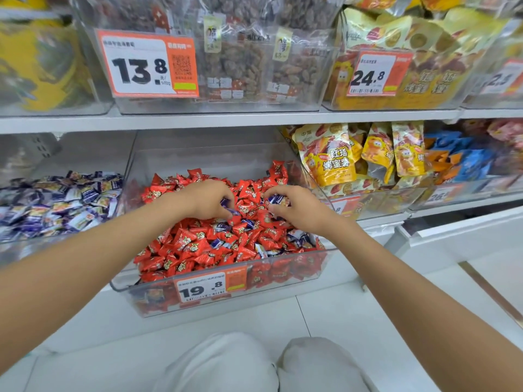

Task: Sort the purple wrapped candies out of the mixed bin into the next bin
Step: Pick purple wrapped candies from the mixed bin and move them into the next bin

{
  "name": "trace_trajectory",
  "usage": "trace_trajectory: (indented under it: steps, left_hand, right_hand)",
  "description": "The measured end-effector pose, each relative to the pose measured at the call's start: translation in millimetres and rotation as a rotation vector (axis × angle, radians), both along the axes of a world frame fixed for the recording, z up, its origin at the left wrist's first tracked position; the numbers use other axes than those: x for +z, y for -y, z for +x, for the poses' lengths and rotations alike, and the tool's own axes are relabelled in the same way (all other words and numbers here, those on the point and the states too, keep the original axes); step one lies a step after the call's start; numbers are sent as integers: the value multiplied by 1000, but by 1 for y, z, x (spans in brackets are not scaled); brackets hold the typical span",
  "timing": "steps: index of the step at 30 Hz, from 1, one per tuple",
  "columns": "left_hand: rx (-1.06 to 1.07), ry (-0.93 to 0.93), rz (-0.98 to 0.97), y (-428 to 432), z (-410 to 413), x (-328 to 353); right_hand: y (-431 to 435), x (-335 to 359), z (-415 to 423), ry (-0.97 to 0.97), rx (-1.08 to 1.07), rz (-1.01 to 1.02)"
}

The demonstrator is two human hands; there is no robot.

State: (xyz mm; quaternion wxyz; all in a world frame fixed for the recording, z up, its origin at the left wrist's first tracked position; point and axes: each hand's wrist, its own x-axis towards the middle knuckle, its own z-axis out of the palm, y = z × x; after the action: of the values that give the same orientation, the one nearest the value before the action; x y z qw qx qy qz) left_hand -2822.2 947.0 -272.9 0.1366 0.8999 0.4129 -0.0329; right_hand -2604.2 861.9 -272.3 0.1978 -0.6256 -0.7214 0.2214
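Observation:
A clear mixed bin [127, 287] on the lower shelf holds mostly red wrapped candies [186, 241] with several purple wrapped candies [218, 242] scattered among them. My left hand [208, 199] is in the middle of the pile, fingers curled round purple candies [230, 212]. To its right, my right hand [294, 206] pinches a purple candy [276, 198] just above the pile. The neighbouring bin [17, 250] on the left is filled with purple wrapped candies [65, 202].
A price tag reading 19.8 [210, 287] sits on the mixed bin's front wall. Yellow snack bags [336, 157] fill the bin to the right. A shelf [226, 120] with more bins hangs overhead. My knees [254, 363] are below, over a white tiled floor.

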Motion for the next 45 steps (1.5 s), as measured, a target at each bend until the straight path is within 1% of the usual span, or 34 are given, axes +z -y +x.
trace_trajectory:
  steps: [2,5,7,9,12,13,15,17,21,24,25,26,28,29,34,35,36,39,41,43,45]
  left_hand:
    - [59,104,-85,-1,-1,6]
    - [188,379,-140,4,-8,18]
    - [266,544,-158,9,-17,28]
    - [296,608,-172,11,-29,37]
    - [334,588,-135,8,-47,41]
    - [356,593,-135,7,-51,40]
    - [383,625,-156,4,-58,35]
    - [379,638,-173,6,-61,30]
    - [389,688,-166,2,-61,22]
    - [376,702,-179,0,-61,19]
    - [361,693,-180,-1,-62,17]
    - [348,684,-177,-1,-63,16]
    - [335,683,-175,-1,-65,15]
    - [335,689,-180,-1,-65,14]
    - [320,700,-179,1,-65,15]
    - [324,704,-183,2,-65,16]
    - [327,708,-188,2,-66,16]
    - [326,682,-181,1,-66,15]
    - [332,686,-173,1,-64,16]
    - [340,704,-165,0,-62,17]
    - [349,699,-164,0,-62,18]
  right_hand:
    - [5,4,2,-100,-51,5]
    - [11,10,5,-285,-92,-32]
    - [12,12,5,-355,-67,-64]
    - [14,14,1,-376,-54,-75]
    - [14,18,-6,-484,-24,-114]
    - [13,18,-8,-493,-7,-133]
    - [8,17,-11,-441,12,-152]
    - [0,11,-13,-365,-11,-145]
    - [-19,3,-16,-282,-61,-100]
    - [-32,0,-35,-243,11,-57]
    - [-37,-5,-43,-199,44,-56]
    - [-42,-11,-50,-105,71,-64]
    - [-51,-22,-62,167,120,-119]
    - [-54,-24,-64,251,138,-152]
    - [-63,-19,-65,351,174,-224]
    - [-62,-17,-64,326,173,-236]
    - [-63,-17,-60,256,168,-241]
    - [-54,-9,-45,-129,112,-215]
    - [-41,-2,-36,-328,43,-199]
    - [-33,0,-30,-413,-10,-175]
    - [-32,2,-27,-406,-37,-160]
